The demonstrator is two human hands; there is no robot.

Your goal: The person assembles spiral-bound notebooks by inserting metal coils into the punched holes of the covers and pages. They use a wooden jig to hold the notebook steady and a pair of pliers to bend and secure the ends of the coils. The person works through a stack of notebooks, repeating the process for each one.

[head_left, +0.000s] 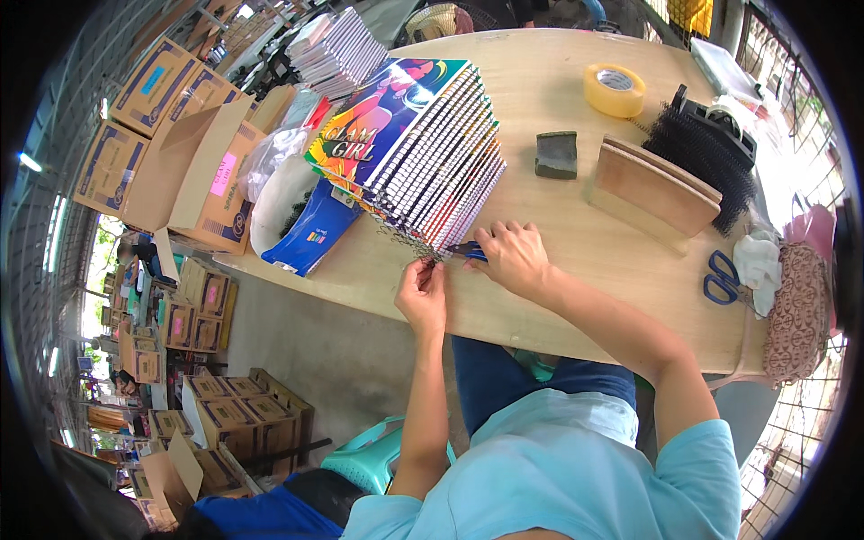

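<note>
A tall stack of spiral-bound notebooks (432, 135) with colourful covers stands on the table, its spines stepped toward me. Loose ends of black spiral wire (416, 245) stick out from the lower corner of the stack. My left hand (421, 292) is closed in a pinch at these wire ends, just below the corner. My right hand (513, 255) is closed around blue-handled pliers (470, 253), whose dark jaws point left at the same wires. Fingers and wire hide the exact spot where the jaws meet the coil.
A blue-and-white open box (319, 229) holding black bits stands left of the stack. To the right lie a dark block (556, 155), a tape roll (615, 90), wooden boards (657, 184), black wire coils (697, 162), blue scissors (721, 277) and a patterned bag (797, 301). Cartons (216, 175) stand beyond the left edge.
</note>
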